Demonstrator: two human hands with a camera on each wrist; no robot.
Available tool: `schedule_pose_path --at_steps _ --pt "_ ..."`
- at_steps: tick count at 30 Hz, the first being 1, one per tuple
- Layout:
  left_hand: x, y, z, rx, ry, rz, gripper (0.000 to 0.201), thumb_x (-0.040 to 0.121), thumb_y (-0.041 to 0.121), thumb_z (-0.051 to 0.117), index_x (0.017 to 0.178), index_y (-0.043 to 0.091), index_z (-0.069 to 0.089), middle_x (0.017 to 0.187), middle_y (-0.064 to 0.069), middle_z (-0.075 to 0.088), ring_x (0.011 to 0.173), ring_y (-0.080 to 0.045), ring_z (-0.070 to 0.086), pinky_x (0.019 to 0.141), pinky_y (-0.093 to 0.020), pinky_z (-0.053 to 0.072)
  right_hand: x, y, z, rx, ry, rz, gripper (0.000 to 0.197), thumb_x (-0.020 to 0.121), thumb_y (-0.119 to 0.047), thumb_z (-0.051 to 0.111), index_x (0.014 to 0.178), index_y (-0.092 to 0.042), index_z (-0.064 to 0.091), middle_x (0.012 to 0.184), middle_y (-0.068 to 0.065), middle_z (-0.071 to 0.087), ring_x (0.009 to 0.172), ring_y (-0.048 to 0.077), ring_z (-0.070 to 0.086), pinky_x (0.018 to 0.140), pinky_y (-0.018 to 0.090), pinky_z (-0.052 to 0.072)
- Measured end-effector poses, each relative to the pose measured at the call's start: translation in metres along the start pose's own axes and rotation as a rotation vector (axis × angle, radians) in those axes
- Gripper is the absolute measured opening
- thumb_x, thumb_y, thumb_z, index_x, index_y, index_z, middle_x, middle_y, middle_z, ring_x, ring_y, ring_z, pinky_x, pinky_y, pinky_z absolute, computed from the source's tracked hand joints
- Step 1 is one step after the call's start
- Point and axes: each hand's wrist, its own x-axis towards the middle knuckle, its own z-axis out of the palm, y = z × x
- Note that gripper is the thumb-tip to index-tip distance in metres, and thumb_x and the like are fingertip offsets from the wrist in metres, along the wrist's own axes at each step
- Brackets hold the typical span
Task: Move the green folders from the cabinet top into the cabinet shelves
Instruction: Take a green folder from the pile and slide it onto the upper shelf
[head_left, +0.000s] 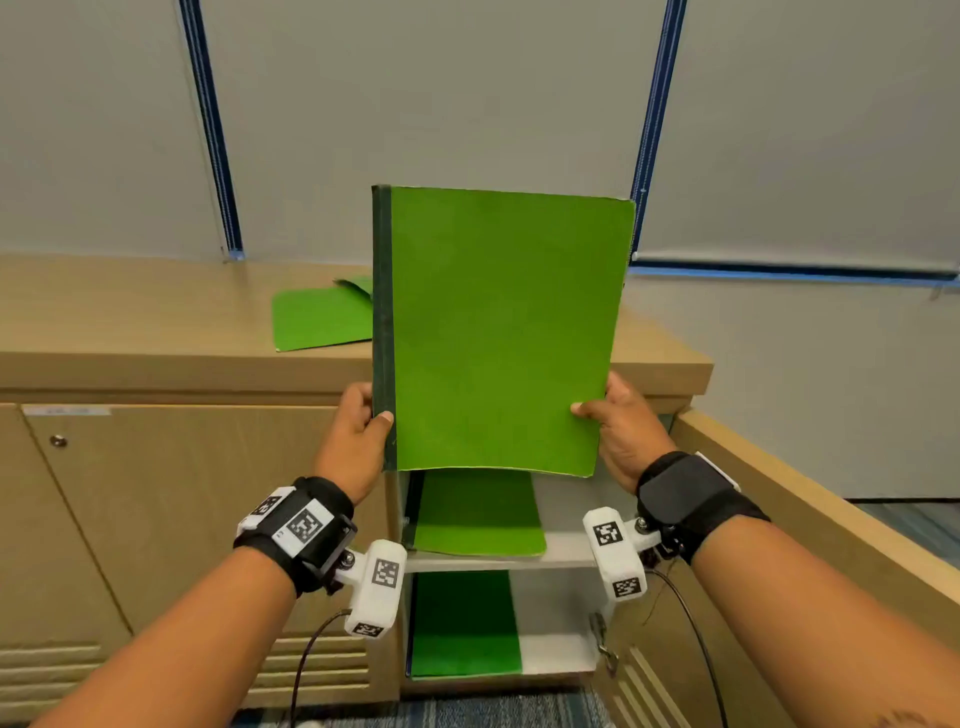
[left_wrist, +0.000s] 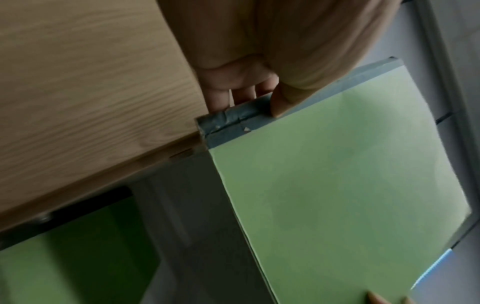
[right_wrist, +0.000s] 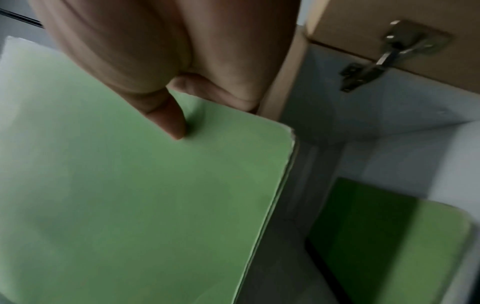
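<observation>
I hold a green folder (head_left: 498, 332) with a dark spine upright in front of the open cabinet, its lower edge just above the upper shelf opening. My left hand (head_left: 358, 431) pinches the spine (left_wrist: 233, 117) near the bottom, thumb on the front. My right hand (head_left: 618, 426) pinches the folder's lower right edge (right_wrist: 161, 185), thumb on the cover. Another green folder (head_left: 322, 317) lies flat on the cabinet top (head_left: 130, 312). One green folder (head_left: 478, 514) lies on the upper shelf, and one (head_left: 462, 623) on the lower shelf.
The cabinet door (head_left: 810, 530) stands open to the right with a metal hinge (right_wrist: 384, 55) at its top. A closed door (head_left: 182, 519) with a lock sits to the left. White shelf boards (head_left: 566, 551) have bare room right of the folders. Wall panels stand behind.
</observation>
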Motion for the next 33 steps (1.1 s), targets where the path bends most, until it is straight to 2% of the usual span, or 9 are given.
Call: schedule_pose_path --at_steps 5,9,12,14,18,24,27,30,33 --pt "-0.040 -0.069 0.012 0.085 -0.018 -0.096 0.030 0.097 0.000 0.043 0.099 0.030 0.046 0.108 -0.013 0.064 0.101 -0.030 0.061 0.094 -0.044 0.048 -0.017 0.075 -0.007 0.001 0.046 0.135 0.051 0.084 0.018 0.043 0.113 -0.020 0.061 0.111 0.006 0.070 0.102 0.024 0.065 0.085 0.037 0.053" --pt "-0.065 -0.117 0.025 0.106 -0.012 -0.165 0.032 0.097 0.000 0.042 0.100 0.032 0.044 0.107 0.001 0.063 0.099 -0.015 0.060 0.096 -0.038 0.046 -0.024 0.134 -0.011 -0.005 0.081 0.243 0.049 0.084 0.017 0.043 0.117 -0.014 0.060 0.116 0.013 0.068 0.107 0.032 0.063 0.094 0.048 0.051" --pt "-0.077 -0.150 0.034 0.105 -0.011 -0.224 0.032 0.098 0.000 0.042 0.102 0.031 0.044 0.106 0.008 0.062 0.098 -0.006 0.059 0.097 -0.036 0.045 -0.024 0.170 -0.016 0.008 0.114 0.321 0.049 0.085 0.017 0.042 0.123 -0.010 0.057 0.117 0.017 0.066 0.103 0.033 0.063 0.090 0.049 0.052" --pt "-0.084 -0.174 0.040 0.122 -0.022 -0.264 0.031 0.098 0.001 0.043 0.104 0.032 0.045 0.107 0.006 0.064 0.101 -0.013 0.061 0.098 -0.040 0.046 -0.025 0.192 -0.021 0.011 0.120 0.363 0.051 0.085 0.017 0.040 0.125 -0.009 0.056 0.117 0.018 0.067 0.101 0.033 0.064 0.087 0.047 0.053" --pt "-0.099 -0.215 0.051 0.129 -0.054 -0.343 0.033 0.098 0.003 0.045 0.109 0.034 0.049 0.112 0.002 0.067 0.105 -0.016 0.063 0.099 -0.046 0.047 -0.029 0.237 -0.035 -0.035 0.121 0.466 0.053 0.081 0.018 0.039 0.121 -0.010 0.060 0.117 0.022 0.067 0.109 0.044 0.061 0.096 0.060 0.047" --pt "-0.085 -0.233 0.067 0.170 -0.110 -0.384 0.043 0.095 0.005 0.051 0.134 0.023 0.046 0.120 -0.002 0.065 0.108 -0.012 0.062 0.103 -0.039 0.045 -0.023 0.279 -0.057 -0.054 0.255 0.517 0.051 0.082 0.021 0.043 0.118 -0.013 0.053 0.114 0.026 0.064 0.099 0.043 0.062 0.093 0.064 0.046" --pt "-0.074 -0.235 0.069 0.368 -0.142 -0.412 0.058 0.091 0.013 0.061 0.144 0.019 0.038 0.132 -0.002 0.051 0.111 -0.018 0.057 0.102 -0.030 0.043 -0.010 0.286 -0.058 -0.069 0.332 0.521 0.051 0.083 0.021 0.042 0.122 -0.012 0.050 0.102 0.020 0.066 0.086 0.033 0.061 0.088 0.057 0.049" --pt "-0.062 -0.238 0.075 0.559 -0.228 -0.349 0.072 0.085 0.021 0.069 0.147 0.015 0.034 0.147 -0.008 0.031 0.134 -0.021 0.038 0.109 -0.021 0.024 0.009 0.294 -0.050 -0.120 0.311 0.502 0.054 0.079 0.020 0.042 0.125 -0.007 0.054 0.107 0.023 0.067 0.089 0.032 0.061 0.088 0.061 0.048" --pt "-0.054 -0.243 0.080 0.759 -0.380 -0.297 0.075 0.081 0.029 0.071 0.147 0.023 0.035 0.158 -0.008 0.012 0.142 -0.025 0.022 0.115 -0.026 0.019 0.029 0.300 -0.042 -0.207 0.267 0.439 0.049 0.075 0.010 0.051 0.117 -0.012 0.062 0.108 0.013 0.070 0.095 0.030 0.064 0.091 0.054 0.050"
